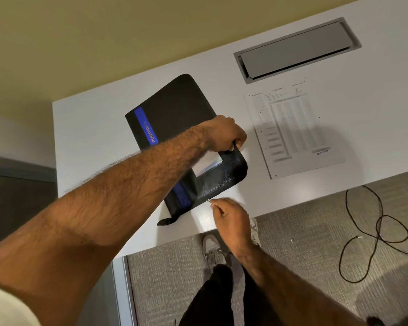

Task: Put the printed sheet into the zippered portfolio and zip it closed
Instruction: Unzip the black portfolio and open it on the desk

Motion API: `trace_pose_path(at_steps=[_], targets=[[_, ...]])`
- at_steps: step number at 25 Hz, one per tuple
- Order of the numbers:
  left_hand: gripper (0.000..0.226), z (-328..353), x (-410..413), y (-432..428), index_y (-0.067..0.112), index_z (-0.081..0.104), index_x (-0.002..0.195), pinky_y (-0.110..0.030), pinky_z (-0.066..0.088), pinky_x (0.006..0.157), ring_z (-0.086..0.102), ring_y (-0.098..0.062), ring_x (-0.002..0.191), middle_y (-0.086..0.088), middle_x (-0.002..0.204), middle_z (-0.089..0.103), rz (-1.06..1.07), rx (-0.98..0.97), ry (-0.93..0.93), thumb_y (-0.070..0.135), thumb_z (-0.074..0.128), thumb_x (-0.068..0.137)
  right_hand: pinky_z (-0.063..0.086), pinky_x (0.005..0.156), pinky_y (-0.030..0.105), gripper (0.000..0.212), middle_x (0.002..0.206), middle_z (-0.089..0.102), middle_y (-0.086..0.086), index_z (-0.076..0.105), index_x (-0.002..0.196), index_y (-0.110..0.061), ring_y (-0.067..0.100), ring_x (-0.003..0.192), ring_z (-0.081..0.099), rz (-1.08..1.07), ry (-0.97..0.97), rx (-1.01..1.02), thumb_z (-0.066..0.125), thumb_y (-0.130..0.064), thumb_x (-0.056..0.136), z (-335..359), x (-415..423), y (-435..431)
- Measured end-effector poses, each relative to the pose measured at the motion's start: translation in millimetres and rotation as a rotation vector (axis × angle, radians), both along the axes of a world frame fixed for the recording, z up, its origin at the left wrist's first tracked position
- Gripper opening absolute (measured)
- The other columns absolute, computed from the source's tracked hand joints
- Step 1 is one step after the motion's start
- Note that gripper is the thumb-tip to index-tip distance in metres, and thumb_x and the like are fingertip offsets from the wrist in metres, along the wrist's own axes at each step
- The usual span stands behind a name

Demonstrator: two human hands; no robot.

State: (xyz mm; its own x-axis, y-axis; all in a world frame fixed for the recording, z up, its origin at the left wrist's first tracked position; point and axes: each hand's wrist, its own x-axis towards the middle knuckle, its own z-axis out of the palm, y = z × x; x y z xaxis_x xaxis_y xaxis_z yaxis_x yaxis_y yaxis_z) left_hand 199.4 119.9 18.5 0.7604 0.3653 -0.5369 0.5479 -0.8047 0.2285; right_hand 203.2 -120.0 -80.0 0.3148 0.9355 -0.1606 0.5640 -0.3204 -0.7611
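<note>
The black portfolio (174, 107) lies flat on the smooth white bench (92, 137). It is soft, with round corners and a bright blue stripe (146, 127) with letters on it. The left hand (224, 135) reaches across it, and its fingers (239, 143) curl tight around the lifted edge of the cover. Under those fingers the shiny black inside shows, with a small white card (207, 164) tucked in a pocket. The right hand (231, 217) sits at the near edge of the portfolio. Its fingers (216, 204) pinch the tiny metal zipper pull (209, 200). The printed sheet (292, 128) is flat and thin, full of pale grey lines. It lies on the bench just past the left fingers, not inside the portfolio. Beyond it a grey metal flap (295, 51) is set in the bench. A thin black cord (375, 231) loops on the rough grey carpet (304, 231).
</note>
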Motion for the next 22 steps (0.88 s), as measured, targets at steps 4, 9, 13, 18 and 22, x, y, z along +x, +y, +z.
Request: trace_pose_path(at_steps=[4, 9, 13, 18, 22], targets=[[0.012, 11, -7, 5, 0.029, 0.064, 0.093, -0.036, 0.051, 0.078, 0.058, -0.02, 0.091, 0.009, 0.084, 0.05, 0.064, -0.02, -0.074, 0.02, 0.064, 0.084, 0.056, 0.075, 0.023, 0.02, 0.091, 0.076, -0.007, 0.078, 0.098, -0.024, 0.01, 0.082, 0.068, 0.099, -0.052, 0.023, 0.064, -0.017, 0.085, 4, -33, -4], [0.014, 33, -20, 9, 0.029, 0.067, 0.097, -0.041, 0.056, 0.08, 0.058, -0.017, 0.089, 0.011, 0.086, 0.051, 0.068, 0.0, -0.137, 0.022, 0.068, 0.086, 0.056, 0.078, 0.028, 0.018, 0.083, 0.075, -0.008, 0.078, 0.092, -0.023, 0.009, 0.076, 0.067, 0.155, -0.042, 0.003, 0.065, -0.015, 0.083, 4, -64, -12], [0.018, 49, -30, 7, 0.032, 0.067, 0.103, -0.04, 0.054, 0.082, 0.048, -0.016, 0.098, 0.004, 0.102, 0.051, 0.097, 0.066, -0.155, 0.023, 0.067, 0.088, 0.055, 0.076, 0.028, 0.018, 0.08, 0.073, -0.01, 0.076, 0.091, -0.024, 0.006, 0.072, 0.064, 0.16, -0.042, -0.025, 0.061, -0.018, 0.085, 3, -83, -22], [0.019, 63, -46, 0, 0.032, 0.067, 0.104, -0.038, 0.055, 0.08, 0.054, -0.018, 0.098, 0.003, 0.107, 0.05, 0.088, 0.095, -0.229, 0.021, 0.066, 0.089, 0.04, 0.057, 0.019, 0.012, 0.065, 0.063, -0.009, 0.07, 0.077, -0.02, 0.005, 0.057, 0.05, 0.117, -0.12, -0.049, 0.066, -0.012, 0.084, 10, -99, -20], [0.022, 72, -70, -7, 0.031, 0.066, 0.099, -0.039, 0.057, 0.079, 0.06, -0.014, 0.095, 0.009, 0.101, 0.054, 0.104, 0.069, -0.309, 0.014, 0.06, 0.087, 0.036, 0.054, 0.02, 0.007, 0.067, 0.063, -0.007, 0.067, 0.08, -0.018, 0.007, 0.058, 0.052, 0.125, -0.156, -0.078, 0.065, -0.014, 0.085, 12, -105, -21]])
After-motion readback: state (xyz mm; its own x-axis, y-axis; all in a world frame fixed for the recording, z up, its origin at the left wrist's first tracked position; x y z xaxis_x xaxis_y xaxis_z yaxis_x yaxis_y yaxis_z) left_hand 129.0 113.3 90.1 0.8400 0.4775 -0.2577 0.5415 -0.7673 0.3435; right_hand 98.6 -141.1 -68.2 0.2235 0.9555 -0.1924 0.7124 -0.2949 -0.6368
